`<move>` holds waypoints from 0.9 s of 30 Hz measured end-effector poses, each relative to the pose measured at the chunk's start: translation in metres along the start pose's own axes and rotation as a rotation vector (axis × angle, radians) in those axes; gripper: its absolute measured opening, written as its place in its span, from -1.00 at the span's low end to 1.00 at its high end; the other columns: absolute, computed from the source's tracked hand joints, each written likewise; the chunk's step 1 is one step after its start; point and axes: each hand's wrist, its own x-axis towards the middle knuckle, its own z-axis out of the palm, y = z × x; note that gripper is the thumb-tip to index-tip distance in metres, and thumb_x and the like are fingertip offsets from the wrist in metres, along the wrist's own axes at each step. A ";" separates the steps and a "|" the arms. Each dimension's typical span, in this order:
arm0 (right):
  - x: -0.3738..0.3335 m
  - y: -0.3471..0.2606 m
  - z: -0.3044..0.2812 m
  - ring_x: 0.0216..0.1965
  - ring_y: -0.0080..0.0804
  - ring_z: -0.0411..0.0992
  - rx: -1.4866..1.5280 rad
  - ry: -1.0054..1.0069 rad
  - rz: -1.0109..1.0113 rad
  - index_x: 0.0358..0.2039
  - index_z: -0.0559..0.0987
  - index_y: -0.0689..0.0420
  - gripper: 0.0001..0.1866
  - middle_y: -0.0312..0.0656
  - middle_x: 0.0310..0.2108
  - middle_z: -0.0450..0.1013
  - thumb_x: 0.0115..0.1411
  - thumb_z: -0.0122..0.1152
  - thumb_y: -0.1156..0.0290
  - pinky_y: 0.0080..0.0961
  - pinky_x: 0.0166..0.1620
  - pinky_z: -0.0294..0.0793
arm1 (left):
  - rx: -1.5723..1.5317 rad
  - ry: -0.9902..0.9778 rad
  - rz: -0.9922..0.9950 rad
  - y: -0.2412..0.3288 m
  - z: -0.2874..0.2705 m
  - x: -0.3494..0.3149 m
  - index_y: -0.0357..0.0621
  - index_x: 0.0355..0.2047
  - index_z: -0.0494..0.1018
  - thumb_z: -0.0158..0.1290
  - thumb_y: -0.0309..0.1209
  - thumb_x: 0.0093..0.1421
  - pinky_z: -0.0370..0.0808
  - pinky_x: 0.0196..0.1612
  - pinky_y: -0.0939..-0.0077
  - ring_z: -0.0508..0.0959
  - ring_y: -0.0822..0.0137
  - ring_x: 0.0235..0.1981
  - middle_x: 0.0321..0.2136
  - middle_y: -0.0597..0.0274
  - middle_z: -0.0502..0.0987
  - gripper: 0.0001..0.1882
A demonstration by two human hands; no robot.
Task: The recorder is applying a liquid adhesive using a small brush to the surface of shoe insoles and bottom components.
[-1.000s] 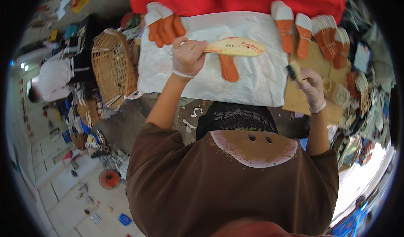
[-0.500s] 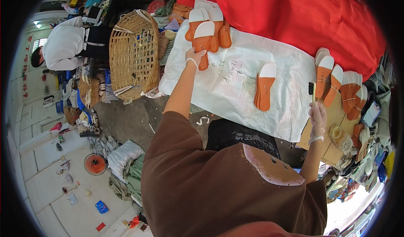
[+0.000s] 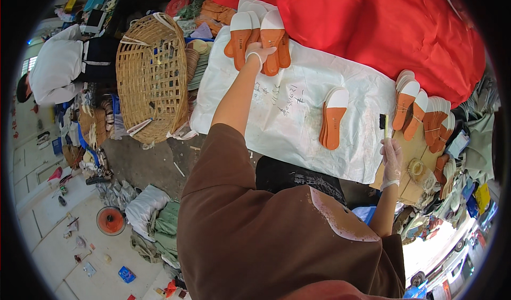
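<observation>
My gloved left hand (image 3: pixel 257 52) is at a pile of orange-brown insoles with white toe ends, at the far left of a white sheet (image 3: pixel 239 108). It grips the edge of one insole (image 3: pixel 272 34), which lies over others of the pile. Another insole (image 3: pixel 241 34) lies just left of this hand. In my right hand (image 3: pixel 392 159), also gloved, is a brush (image 3: pixel 382 121) with dark bristles and a pale handle, held up beside the sheet's right edge. Between the hands, a small fanned stack of insoles (image 3: pixel 335 119) rests on the sheet.
Red cloth (image 3: pixel 362 28) covers the far side. More insoles (image 3: pixel 407 103), some tied in bundles, stand at the right. Cardboard (image 3: pixel 407 169) there bears a clear tub (image 3: pixel 417 168). A wicker basket (image 3: pixel 154 76) stands left; beyond it a person in white (image 3: pixel 56 68) bends over.
My left hand has moved slightly right and farther away, bringing its insole onto the pile's right side. The brush in my right hand has shifted a little left and nearer in view.
</observation>
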 end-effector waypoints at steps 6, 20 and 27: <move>-0.003 -0.003 0.011 -0.63 -0.80 0.01 0.016 -0.008 0.006 -0.36 0.54 0.06 -0.78 -0.52 -0.60 0.23 0.26 0.13 0.18 -0.74 -0.54 -0.09 | 0.592 0.104 -0.018 0.029 0.014 0.002 -0.19 -0.22 0.56 0.29 -0.07 -0.02 0.47 -0.10 0.35 0.57 0.13 -0.16 -0.21 0.06 0.59 -0.51; -0.003 0.018 -0.017 -0.60 -0.80 0.05 0.004 0.122 0.011 -0.36 0.56 0.07 -0.76 -0.53 -0.59 0.25 0.26 0.13 0.17 -0.75 -0.52 -0.04 | 1.100 0.547 0.422 0.065 0.045 -0.050 -0.06 -0.08 0.40 0.30 0.06 -0.09 0.45 -0.17 0.22 0.55 0.14 -0.22 -0.25 0.15 0.55 -0.33; -0.004 0.115 -0.117 -0.59 -0.76 0.13 0.135 0.443 0.212 -0.35 0.59 0.07 -0.65 -0.51 -0.59 0.28 0.22 0.14 0.02 -0.72 -0.51 0.02 | 0.732 -0.279 0.883 0.021 0.161 -0.119 -0.07 -0.12 0.47 0.19 0.01 0.00 0.41 -0.03 0.11 0.48 0.02 -0.08 -0.22 0.03 0.51 -0.47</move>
